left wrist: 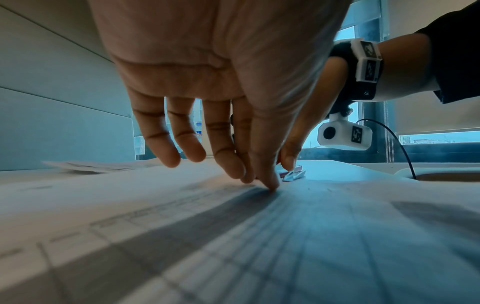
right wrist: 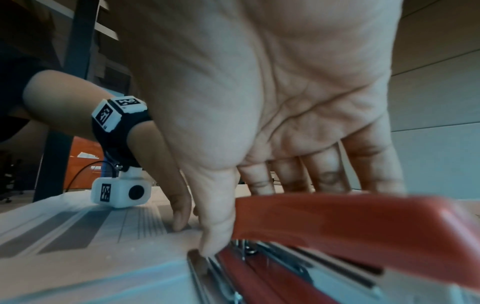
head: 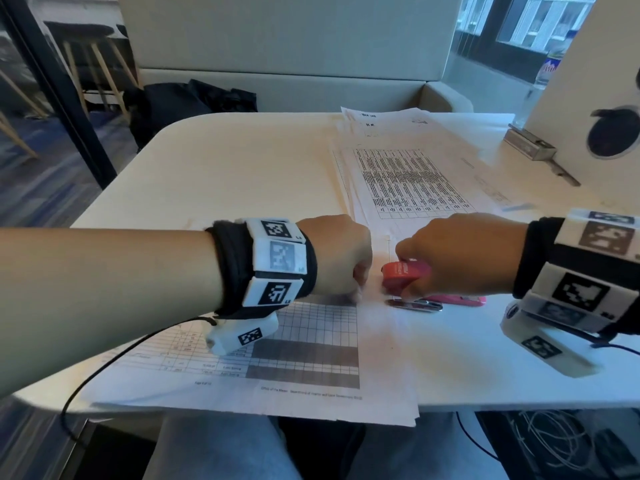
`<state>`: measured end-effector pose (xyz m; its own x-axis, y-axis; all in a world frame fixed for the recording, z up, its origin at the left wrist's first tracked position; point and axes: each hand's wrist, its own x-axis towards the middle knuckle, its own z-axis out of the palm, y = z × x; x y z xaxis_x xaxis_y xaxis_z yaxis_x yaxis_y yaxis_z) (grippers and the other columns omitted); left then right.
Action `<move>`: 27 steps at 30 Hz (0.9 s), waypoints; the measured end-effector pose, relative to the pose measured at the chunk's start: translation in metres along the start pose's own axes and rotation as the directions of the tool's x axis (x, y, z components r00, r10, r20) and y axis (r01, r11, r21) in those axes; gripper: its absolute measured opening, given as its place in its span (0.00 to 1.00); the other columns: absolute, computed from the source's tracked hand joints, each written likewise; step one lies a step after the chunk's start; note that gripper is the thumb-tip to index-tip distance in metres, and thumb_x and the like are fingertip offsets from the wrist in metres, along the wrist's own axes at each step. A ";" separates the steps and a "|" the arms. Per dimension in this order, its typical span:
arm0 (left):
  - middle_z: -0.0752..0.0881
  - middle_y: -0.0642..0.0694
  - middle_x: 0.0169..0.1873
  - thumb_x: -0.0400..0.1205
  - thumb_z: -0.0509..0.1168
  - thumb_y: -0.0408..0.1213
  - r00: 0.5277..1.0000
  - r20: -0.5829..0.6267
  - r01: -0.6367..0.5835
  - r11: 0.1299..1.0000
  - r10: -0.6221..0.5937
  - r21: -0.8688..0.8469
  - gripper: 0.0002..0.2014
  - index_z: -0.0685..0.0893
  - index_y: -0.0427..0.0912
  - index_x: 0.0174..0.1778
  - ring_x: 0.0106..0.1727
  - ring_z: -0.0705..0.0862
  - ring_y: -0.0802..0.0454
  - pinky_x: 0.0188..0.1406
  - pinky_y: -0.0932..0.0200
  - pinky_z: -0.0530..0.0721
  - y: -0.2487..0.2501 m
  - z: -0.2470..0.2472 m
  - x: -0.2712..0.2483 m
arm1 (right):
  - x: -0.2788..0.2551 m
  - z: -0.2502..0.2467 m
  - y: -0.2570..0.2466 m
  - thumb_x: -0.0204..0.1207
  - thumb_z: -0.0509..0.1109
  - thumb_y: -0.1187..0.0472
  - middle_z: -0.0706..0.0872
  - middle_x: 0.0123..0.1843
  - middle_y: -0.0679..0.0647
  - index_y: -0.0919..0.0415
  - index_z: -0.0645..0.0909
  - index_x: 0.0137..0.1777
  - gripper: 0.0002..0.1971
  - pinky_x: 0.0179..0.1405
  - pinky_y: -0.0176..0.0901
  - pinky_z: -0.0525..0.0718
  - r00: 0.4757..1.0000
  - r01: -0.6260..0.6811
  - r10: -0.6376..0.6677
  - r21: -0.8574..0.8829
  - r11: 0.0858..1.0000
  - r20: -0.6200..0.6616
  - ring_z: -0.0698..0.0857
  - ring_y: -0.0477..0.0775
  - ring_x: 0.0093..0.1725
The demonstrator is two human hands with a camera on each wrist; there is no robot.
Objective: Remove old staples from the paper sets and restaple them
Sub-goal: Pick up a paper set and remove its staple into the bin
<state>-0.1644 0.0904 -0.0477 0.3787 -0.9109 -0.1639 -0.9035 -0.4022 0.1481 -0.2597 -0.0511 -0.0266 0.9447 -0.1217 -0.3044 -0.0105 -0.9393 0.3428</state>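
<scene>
A stapled paper set [head: 311, 344] printed with a table lies at the table's near edge. My left hand [head: 355, 289] presses its fingertips [left wrist: 270, 184] down on the sheet near the top corner, with the fingers fairly straight. Just to its right, my right hand [head: 412, 271] grips a red stapler [head: 394, 273]. Its fingers reach over the raised red top [right wrist: 350, 218] and the thumb [right wrist: 215, 242] sits against the metal base [head: 415, 305], which lies flat on the paper. No staple can be made out. More paper sets [head: 408, 181] lie farther back.
A silver metal tool [head: 533, 147] lies at the back right beside an upright white panel [head: 588, 81], with a water bottle [head: 550, 71] behind. A black bag [head: 194, 102] sits on the bench beyond the table. Cables hang off the front edge.
</scene>
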 end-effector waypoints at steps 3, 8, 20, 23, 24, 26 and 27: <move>0.87 0.58 0.38 0.75 0.74 0.47 1.000 -0.002 0.024 1.000 -0.024 -0.001 0.06 0.91 0.51 0.43 0.50 0.83 0.53 0.51 0.52 0.84 0.001 0.003 0.001 | -0.002 0.000 0.000 0.67 0.66 0.27 0.77 0.34 0.45 0.48 0.76 0.48 0.25 0.30 0.41 0.71 1.000 -0.002 0.002 0.001 1.000 -0.001 0.77 0.49 0.34; 0.84 0.56 0.37 0.77 0.72 0.45 1.000 -0.010 0.026 1.000 -0.026 -0.001 0.04 0.90 0.50 0.43 0.51 0.82 0.51 0.49 0.55 0.83 0.002 0.003 0.003 | -0.003 -0.003 -0.002 0.65 0.68 0.27 0.76 0.33 0.45 0.48 0.77 0.48 0.26 0.26 0.39 0.65 1.000 -0.015 0.015 -0.013 1.000 -0.009 0.72 0.44 0.29; 0.83 0.56 0.41 0.77 0.72 0.43 1.000 -0.019 0.001 1.000 -0.001 0.005 0.05 0.87 0.52 0.48 0.50 0.81 0.53 0.42 0.60 0.75 0.001 0.000 0.002 | -0.004 -0.009 -0.007 0.64 0.70 0.28 0.73 0.32 0.45 0.48 0.78 0.50 0.27 0.27 0.40 0.66 1.000 -0.015 0.016 -0.037 0.999 0.013 0.69 0.43 0.29; 0.85 0.57 0.43 0.76 0.73 0.41 1.000 0.004 0.016 0.999 -0.015 -0.030 0.10 0.86 0.55 0.53 0.47 0.81 0.55 0.40 0.61 0.74 0.000 -0.002 0.003 | -0.005 -0.009 -0.008 0.64 0.70 0.28 0.73 0.32 0.44 0.48 0.78 0.51 0.26 0.25 0.39 0.64 1.000 -0.015 0.015 -0.046 0.999 0.020 0.68 0.41 0.28; 0.85 0.57 0.42 0.77 0.73 0.40 1.000 0.018 0.016 0.999 -0.016 -0.030 0.12 0.86 0.55 0.55 0.45 0.80 0.56 0.39 0.61 0.74 0.001 -0.002 0.002 | -0.005 -0.009 -0.008 0.64 0.70 0.28 0.73 0.32 0.44 0.48 0.78 0.51 0.27 0.25 0.39 0.64 1.000 -0.014 0.015 -0.044 0.999 0.019 0.68 0.41 0.28; 0.86 0.57 0.44 0.77 0.72 0.40 0.999 0.035 0.006 1.000 -0.005 -0.027 0.13 0.87 0.54 0.57 0.44 0.79 0.57 0.42 0.62 0.75 0.002 -0.002 0.002 | -0.005 -0.009 -0.008 0.63 0.71 0.28 0.73 0.31 0.45 0.48 0.77 0.50 0.27 0.25 0.39 0.63 1.000 -0.018 0.019 -0.036 0.999 0.015 0.68 0.41 0.28; 0.87 0.56 0.45 0.77 0.72 0.39 0.999 0.036 0.003 1.000 -0.002 -0.027 0.13 0.88 0.54 0.57 0.44 0.80 0.57 0.45 0.62 0.77 0.002 -0.002 0.003 | -0.005 -0.009 -0.008 0.62 0.71 0.28 0.73 0.31 0.45 0.48 0.77 0.50 0.27 0.25 0.39 0.63 1.000 -0.020 0.021 -0.035 0.999 0.014 0.68 0.41 0.28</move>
<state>-0.1647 0.0872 -0.0458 0.3729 -0.9062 -0.1995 -0.8965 -0.4073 0.1744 -0.2611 -0.0407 -0.0202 0.9397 -0.1457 -0.3095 -0.0185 -0.9250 0.3795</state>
